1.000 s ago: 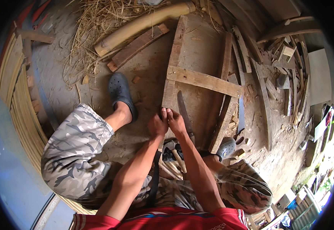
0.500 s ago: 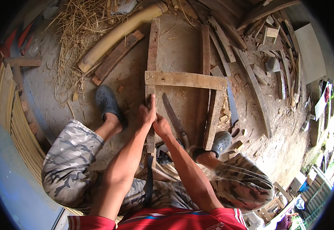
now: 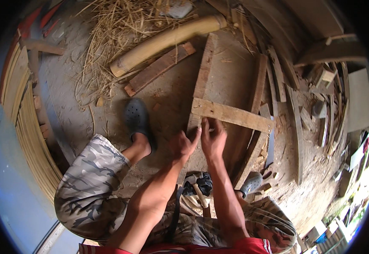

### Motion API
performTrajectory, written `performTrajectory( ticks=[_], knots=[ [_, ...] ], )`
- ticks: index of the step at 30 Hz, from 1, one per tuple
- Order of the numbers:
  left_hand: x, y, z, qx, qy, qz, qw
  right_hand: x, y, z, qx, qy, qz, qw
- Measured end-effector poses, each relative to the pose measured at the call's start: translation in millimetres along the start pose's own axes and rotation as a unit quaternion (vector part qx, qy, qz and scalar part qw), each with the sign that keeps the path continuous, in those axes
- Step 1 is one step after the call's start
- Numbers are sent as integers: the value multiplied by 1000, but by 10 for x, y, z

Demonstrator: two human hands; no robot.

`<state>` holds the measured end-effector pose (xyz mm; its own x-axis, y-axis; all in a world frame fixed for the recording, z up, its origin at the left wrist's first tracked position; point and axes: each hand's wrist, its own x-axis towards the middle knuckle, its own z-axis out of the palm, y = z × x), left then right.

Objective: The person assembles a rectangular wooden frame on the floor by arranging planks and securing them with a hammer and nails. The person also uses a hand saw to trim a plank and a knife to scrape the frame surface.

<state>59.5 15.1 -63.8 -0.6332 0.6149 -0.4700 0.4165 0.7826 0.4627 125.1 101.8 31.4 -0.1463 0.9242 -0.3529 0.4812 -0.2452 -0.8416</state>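
A rough wooden frame [image 3: 231, 115] lies on the ground before me, with two long rails and one crosspiece laid over them. My left hand [image 3: 185, 143] is closed around the near part of its left rail [image 3: 203, 72], thumb pointing forward. Beside it, my right hand [image 3: 213, 139] has its fingers curled together just below the crosspiece's left end. Whatever those fingers pinch, if anything, is hidden. Close to my right forearm, a pale wooden handle [image 3: 200, 194] rests by a black bag-like bundle [image 3: 204, 181].
A handsaw [image 3: 271, 148] lies right of the frame, near my right clog [image 3: 251, 183]. Ahead left are a bamboo pole [image 3: 167, 42], a short plank [image 3: 161, 70] and straw [image 3: 108, 46]. Scrap boards [image 3: 294, 131] crowd the right side; bent strips [image 3: 34, 131] line the left.
My view has turned, so the frame appears lower, farther right and tilted. My right hand has moved from beside my left wrist up toward the crosspiece. The machete is now hidden.
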Motion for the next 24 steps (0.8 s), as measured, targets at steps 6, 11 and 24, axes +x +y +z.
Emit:
performTrajectory(
  ticks=[6, 11, 24],
  knots=[
    [-32, -147, 440, -29, 37, -14, 999, 1553, -237, 639, -261, -201, -162, 930],
    [-43, 43, 44, 43, 23, 7, 999, 2145, -76, 1396, -420, -333, -66, 841],
    [-41, 26, -19, 30, 12, -1, 999, 2111, -150, 1670, -453, -426, -99, 777]
  ],
)
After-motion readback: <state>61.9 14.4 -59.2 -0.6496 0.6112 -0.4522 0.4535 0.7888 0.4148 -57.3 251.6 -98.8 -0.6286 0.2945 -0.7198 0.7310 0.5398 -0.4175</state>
